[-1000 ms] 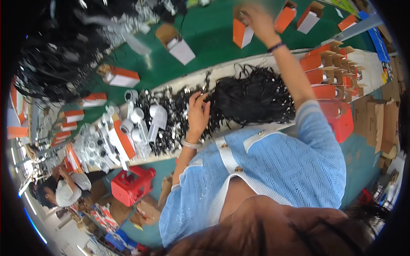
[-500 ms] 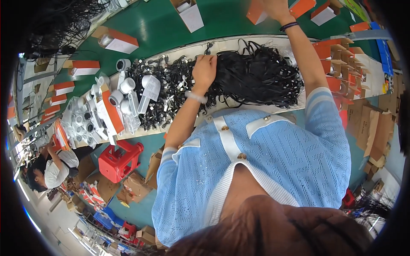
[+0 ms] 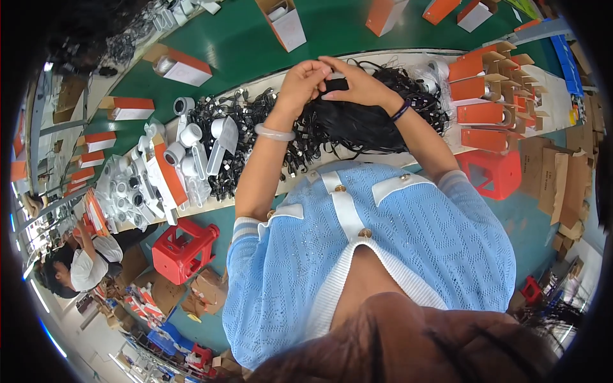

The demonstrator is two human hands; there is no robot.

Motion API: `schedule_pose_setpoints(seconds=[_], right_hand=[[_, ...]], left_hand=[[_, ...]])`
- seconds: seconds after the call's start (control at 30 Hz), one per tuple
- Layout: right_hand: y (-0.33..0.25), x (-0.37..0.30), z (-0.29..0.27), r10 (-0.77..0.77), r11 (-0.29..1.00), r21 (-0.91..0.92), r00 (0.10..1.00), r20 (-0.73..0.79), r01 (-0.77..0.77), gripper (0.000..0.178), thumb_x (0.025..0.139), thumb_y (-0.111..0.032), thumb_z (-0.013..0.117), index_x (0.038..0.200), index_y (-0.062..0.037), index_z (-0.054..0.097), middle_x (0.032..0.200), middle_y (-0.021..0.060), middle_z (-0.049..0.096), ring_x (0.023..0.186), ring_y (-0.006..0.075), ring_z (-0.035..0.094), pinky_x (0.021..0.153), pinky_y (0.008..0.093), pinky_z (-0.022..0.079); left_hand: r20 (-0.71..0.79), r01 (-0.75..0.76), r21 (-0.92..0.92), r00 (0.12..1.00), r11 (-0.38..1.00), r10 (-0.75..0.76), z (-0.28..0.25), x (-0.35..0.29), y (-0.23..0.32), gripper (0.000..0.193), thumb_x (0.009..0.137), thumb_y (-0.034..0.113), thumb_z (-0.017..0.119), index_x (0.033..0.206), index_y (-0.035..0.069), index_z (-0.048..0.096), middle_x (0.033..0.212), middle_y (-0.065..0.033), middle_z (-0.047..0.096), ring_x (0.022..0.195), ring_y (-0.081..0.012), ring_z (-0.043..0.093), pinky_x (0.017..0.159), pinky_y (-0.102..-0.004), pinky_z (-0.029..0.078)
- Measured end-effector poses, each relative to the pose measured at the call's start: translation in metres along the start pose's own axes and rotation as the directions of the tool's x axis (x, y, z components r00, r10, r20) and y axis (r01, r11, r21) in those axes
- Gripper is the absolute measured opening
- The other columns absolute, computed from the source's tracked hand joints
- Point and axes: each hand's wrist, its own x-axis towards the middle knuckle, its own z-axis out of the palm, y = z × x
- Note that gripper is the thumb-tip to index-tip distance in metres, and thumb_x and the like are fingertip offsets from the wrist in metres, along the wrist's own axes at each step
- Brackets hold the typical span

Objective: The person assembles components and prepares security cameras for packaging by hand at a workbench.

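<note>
Both hands meet above a long heap of black straps (image 3: 364, 124) on the pale bench strip. The fingers of my left hand (image 3: 302, 86) are pinched together; what they hold is too small to make out. Facing it, my right hand (image 3: 363, 88) curves its thumb and fingers around a dark gap, its fingertips close to the left ones. A black patch shows between them; I cannot tell whether it is a held piece or the heap behind. Left of the straps lies a tangle of black cables (image 3: 242, 131) with light plugs.
White handheld devices (image 3: 189, 134), some in plastic bags, crowd the left bench. Open orange-and-white boxes (image 3: 281, 25) stand on the green surface (image 3: 230, 41); more orange boxes (image 3: 472, 89) are stacked at right. Red stools (image 3: 185, 250) stand below. Another person (image 3: 89, 262) sits far left.
My right hand has come back from an orange box at the far side to meet the left over the straps. My left hand has lifted slightly away and its fingers now pinch.
</note>
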Motion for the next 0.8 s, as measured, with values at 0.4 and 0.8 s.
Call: schedule_pose_setpoints(seconds=[0.4, 0.8], right_hand=[[-0.166, 0.016, -0.064, -0.104, 0.992, 0.095, 0.967, 0.234, 0.083, 0.032, 0.088, -0.016, 0.057, 0.117, -0.0044, 0.05, 0.068, -0.0044, 0.044, 0.061, 0.0047, 0.037, 0.055, 0.0211, 0.031], [-0.183, 0.017, -0.005, -0.164, 0.979, -0.065, 0.936, 0.311, 0.193, 0.029, 0.089, -0.014, 0.056, 0.115, -0.0025, 0.051, 0.068, -0.0009, 0.043, 0.063, 0.0059, 0.038, 0.057, 0.0207, 0.032]], left_hand=[[-0.233, -0.007, -0.011, 0.972, 1.0, 0.004, -0.042, -0.117, 0.038, 0.019, 0.079, 0.008, 0.067, 0.096, 0.005, 0.06, 0.068, 0.0017, 0.056, 0.055, -0.0055, 0.052, 0.043, -0.0173, 0.042], [0.001, -0.078, 0.215, 0.997, 0.973, 0.08, -0.016, -0.168, -0.03, 0.02, 0.081, 0.017, 0.068, 0.084, -0.002, 0.064, 0.075, -0.0048, 0.059, 0.061, -0.0118, 0.056, 0.053, -0.0239, 0.045]])
